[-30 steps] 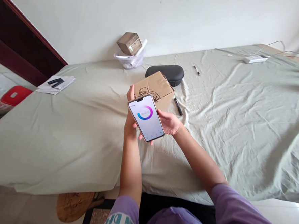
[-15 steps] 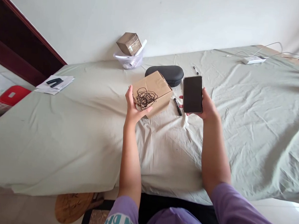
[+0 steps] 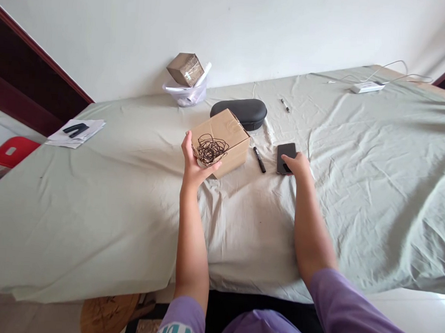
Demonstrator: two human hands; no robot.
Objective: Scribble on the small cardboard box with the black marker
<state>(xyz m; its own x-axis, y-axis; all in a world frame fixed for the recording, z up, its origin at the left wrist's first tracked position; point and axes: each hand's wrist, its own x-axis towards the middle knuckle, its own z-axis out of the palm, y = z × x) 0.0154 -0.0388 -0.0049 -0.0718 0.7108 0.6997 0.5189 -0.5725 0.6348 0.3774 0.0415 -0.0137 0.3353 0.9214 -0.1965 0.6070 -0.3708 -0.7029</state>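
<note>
My left hand is wrapped around the near left end of a brown cardboard box, thumb along the front edge and fingers at the far side. On top of the box, by that hand, lies a tangle of thin black cord. To the right, my right hand grips a smartphone with a dark screen, low at the cloth; its thumb is on the screen and the other fingers are mostly hidden. Between box and phone lies a black marker pen.
Behind the box sits a black zip case. A plastic tub by the wall bears a small taped box. A small pen and a white power strip lie right. Papers with a black stapler-like object lie left.
The phone, first lit and held in both hands, went dark, moved right in my right hand and came down to the cloth. My left hand left the phone and stays at the box.
</note>
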